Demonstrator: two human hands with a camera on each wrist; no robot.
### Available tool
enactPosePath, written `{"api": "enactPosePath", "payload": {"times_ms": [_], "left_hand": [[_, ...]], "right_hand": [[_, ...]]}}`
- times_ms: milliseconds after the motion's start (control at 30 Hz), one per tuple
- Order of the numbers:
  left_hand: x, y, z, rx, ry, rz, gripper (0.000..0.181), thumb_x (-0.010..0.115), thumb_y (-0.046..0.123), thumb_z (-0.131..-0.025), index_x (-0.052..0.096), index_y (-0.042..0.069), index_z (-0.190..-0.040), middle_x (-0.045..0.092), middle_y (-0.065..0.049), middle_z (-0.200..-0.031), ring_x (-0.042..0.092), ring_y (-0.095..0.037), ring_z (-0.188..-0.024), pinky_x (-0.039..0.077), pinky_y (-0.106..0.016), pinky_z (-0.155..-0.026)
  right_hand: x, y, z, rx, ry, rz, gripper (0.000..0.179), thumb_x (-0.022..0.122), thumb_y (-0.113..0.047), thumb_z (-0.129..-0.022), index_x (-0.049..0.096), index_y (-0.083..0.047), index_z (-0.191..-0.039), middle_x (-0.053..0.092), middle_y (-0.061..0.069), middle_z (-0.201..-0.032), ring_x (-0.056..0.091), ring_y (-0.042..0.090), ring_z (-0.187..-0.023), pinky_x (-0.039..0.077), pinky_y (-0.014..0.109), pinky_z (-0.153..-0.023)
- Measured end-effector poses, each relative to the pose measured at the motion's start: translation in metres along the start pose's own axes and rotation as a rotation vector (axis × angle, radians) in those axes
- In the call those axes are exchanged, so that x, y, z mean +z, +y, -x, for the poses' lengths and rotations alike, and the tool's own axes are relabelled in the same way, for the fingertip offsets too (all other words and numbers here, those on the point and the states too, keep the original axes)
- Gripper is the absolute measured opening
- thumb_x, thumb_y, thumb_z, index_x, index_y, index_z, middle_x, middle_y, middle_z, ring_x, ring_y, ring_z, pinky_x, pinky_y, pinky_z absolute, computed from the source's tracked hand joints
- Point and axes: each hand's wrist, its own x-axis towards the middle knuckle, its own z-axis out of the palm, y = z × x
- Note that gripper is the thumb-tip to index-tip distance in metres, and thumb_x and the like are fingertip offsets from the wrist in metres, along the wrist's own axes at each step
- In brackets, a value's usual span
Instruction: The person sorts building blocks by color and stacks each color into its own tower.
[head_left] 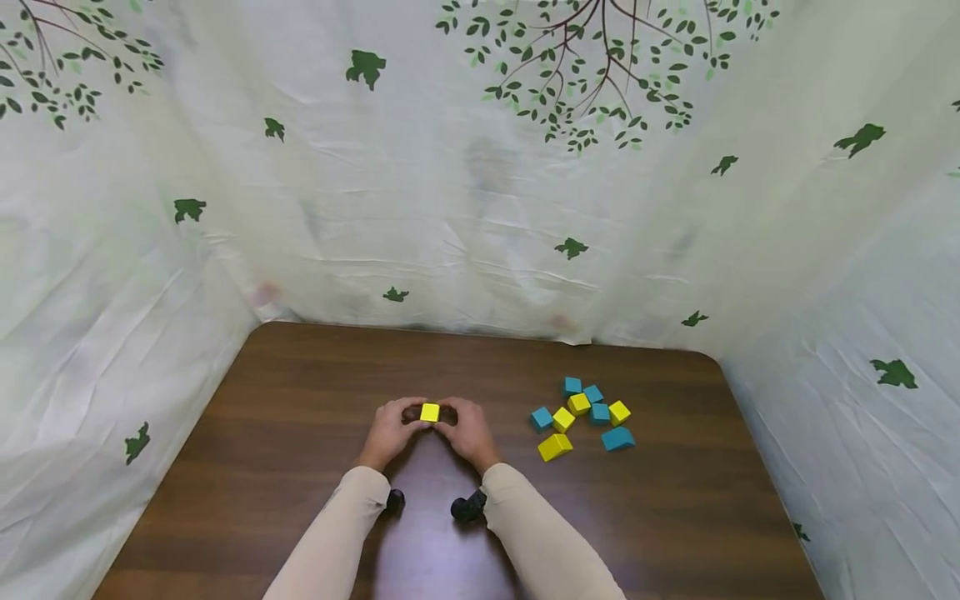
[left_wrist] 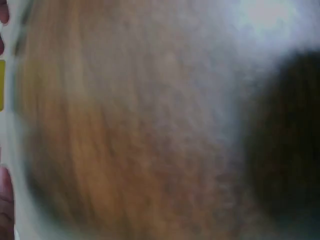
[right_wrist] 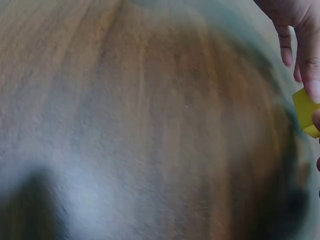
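Evidently, the left hand and right hand are pinching a yellow block, probably light and stiff, best held by opposite sides.

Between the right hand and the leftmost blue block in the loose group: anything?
No, just bare tabletop between the right hand and that blue block. Shows in the head view.

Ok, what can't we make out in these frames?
Head: underside of the held block, hidden by its own top, so table contact is unclear.
Left wrist: most of the block, cut off by the left edge; wood grain blurred.
Right wrist: rest of the block, past the right edge and behind fingertips.
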Motion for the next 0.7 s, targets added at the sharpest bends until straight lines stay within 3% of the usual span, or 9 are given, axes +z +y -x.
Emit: {"api": "enactPosePath", "payload": {"times_ms": [233, 400, 700], "left_hand": [[-0.001, -0.007, 0.004, -0.076, -0.021, 0.073, 0.036, 0.080, 0.004, -0.076, 0.070, 0.003, -0.111, 0.068, -0.009, -0.090, 0.059, -0.019, -0.077, 0.050, -0.033, -0.070], [0.001, -0.011, 0.005, -0.120, -0.034, 0.126, 0.037, 0.079, 0.002, -0.077, 0.069, 0.001, -0.112, 0.067, -0.010, -0.089, 0.061, -0.020, -0.080, 0.050, -0.031, -0.072], [0.004, -0.015, 0.006, -0.114, -0.005, 0.140, 0.037, 0.080, 0.002, -0.076, 0.070, 0.000, -0.111, 0.066, -0.010, -0.088, 0.060, -0.022, -0.082, 0.050, -0.030, -0.073]], "right_hand": [[0.010, 0.003, 0.003, -0.006, 0.031, -0.073, 0.032, 0.077, -0.015, -0.082, 0.070, -0.004, -0.112, 0.070, 0.007, -0.109, 0.061, 0.026, -0.106, 0.045, 0.041, -0.094], [0.013, 0.010, 0.007, 0.032, 0.059, -0.137, 0.033, 0.078, -0.015, -0.082, 0.070, -0.006, -0.112, 0.069, 0.005, -0.108, 0.059, 0.023, -0.102, 0.045, 0.038, -0.092], [0.013, 0.016, 0.010, 0.025, 0.087, -0.175, 0.035, 0.079, -0.015, -0.080, 0.071, -0.007, -0.113, 0.070, 0.005, -0.109, 0.059, 0.023, -0.102, 0.044, 0.039, -0.092]]}}
